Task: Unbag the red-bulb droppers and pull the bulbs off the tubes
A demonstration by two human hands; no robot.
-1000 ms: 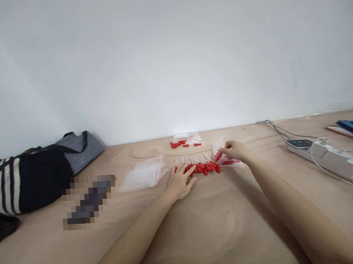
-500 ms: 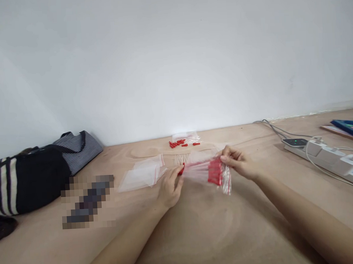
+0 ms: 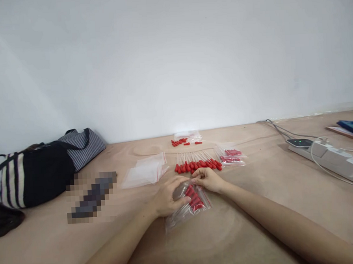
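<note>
In front of me a clear zip-lock bag (image 3: 188, 211) lies tilted, with several red-bulbed droppers (image 3: 194, 198) inside it. My left hand (image 3: 171, 197) is closed on the bag's left side, thumb across its face. At the bag's upper edge, the fingers of my right hand (image 3: 207, 180) pinch the plastic. Just beyond my hands, a row of loose droppers (image 3: 200, 164) is fanned out, red bulbs toward me and pale stems pointing away. Filled zip-lock bags (image 3: 231, 156) are stacked to the right of the row.
Flat bags (image 3: 143, 172) overlap left of the row. Loose red bulbs (image 3: 179, 141) lie near the wall beside another clear bag (image 3: 187, 135). A power strip (image 3: 328, 153) with cables is at right, a black bag (image 3: 45, 174) at left, and a blurred dark object (image 3: 92, 195) nearby.
The filled bag has come down and toward me, its bulb end turning nearer. Both hands moved with it, uncovering the dropper row and the stacked bags.
</note>
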